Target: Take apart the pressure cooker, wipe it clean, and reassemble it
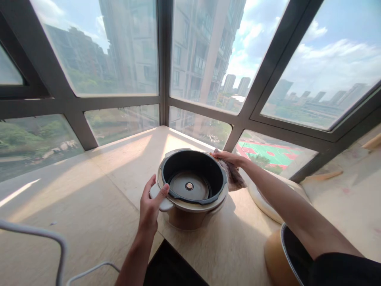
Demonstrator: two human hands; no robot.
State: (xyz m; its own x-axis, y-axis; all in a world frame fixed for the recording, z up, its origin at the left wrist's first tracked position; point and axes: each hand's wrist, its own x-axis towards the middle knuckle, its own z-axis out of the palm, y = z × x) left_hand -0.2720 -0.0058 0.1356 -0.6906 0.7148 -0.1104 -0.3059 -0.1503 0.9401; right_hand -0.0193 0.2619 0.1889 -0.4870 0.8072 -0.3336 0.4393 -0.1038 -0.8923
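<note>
An electric pressure cooker body (190, 219) stands upright on the stone sill, open at the top. Inside its black wall lies a grey heating plate (175, 183) with a round metal sensor in the middle. My left hand (151, 202) is closed round the white side handle (165, 205), thumb on top by the rim. On the far right side of the rim, my right hand (229, 158) grips a brown-grey cloth (237, 179), which hangs down outside the cooker. My right fingertips are partly hidden by the cloth and rim.
At lower right is a tan pot (271, 254) with a dark inside, partly behind my right arm. A pale round lid-like piece (262, 203) lies beyond it. A white cable (38, 232) loops at lower left. Window frames (164, 59) enclose the sill's corner.
</note>
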